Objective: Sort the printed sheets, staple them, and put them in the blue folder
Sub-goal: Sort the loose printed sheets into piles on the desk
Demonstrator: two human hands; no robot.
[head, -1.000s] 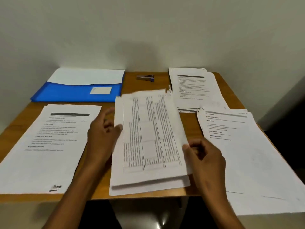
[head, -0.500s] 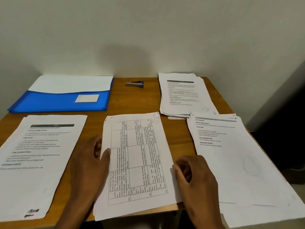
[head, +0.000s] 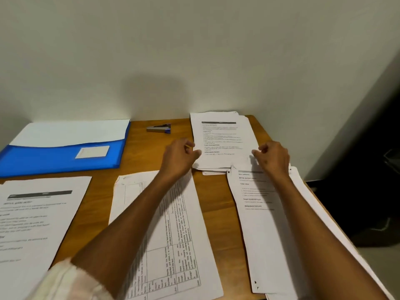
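Both hands have left the table-printed sheet (head: 166, 230), now flat mid-worktop, and reached to the far stack (head: 223, 139) at the back right. Left hand (head: 179, 156) touches its left edge, right hand (head: 272, 156) its right edge, fingers curled; whether either grip has closed on paper I cannot tell. Likely fetching the next sheet to sort; stapler (head: 159, 128) untouched, blue folder (head: 58, 156) open, back left.
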